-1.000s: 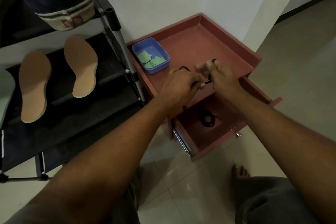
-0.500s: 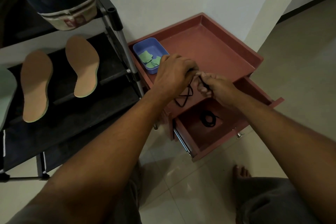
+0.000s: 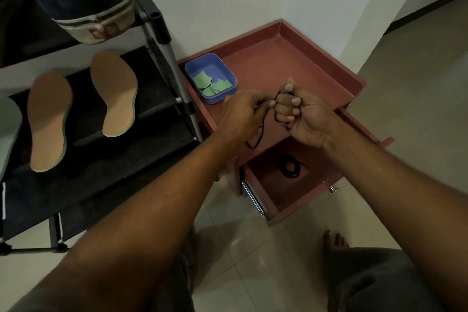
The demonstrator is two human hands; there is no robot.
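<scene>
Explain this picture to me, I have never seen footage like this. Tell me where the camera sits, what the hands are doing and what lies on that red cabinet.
There is no machine here: a person wears one wide-angle camera on the head, looking forward and down, so you see their own forearms and bare hands. The left hand pinches a black cord whose loop hangs below it; the right hand has its fingers curled round the same cord, a closed grip. Both are above a low red cabinet. On its top sits a blue tray holding green scraps. The drawer below is pulled open, with a second coiled cord inside. To the left, two tan insoles lie on a black rack.
</scene>
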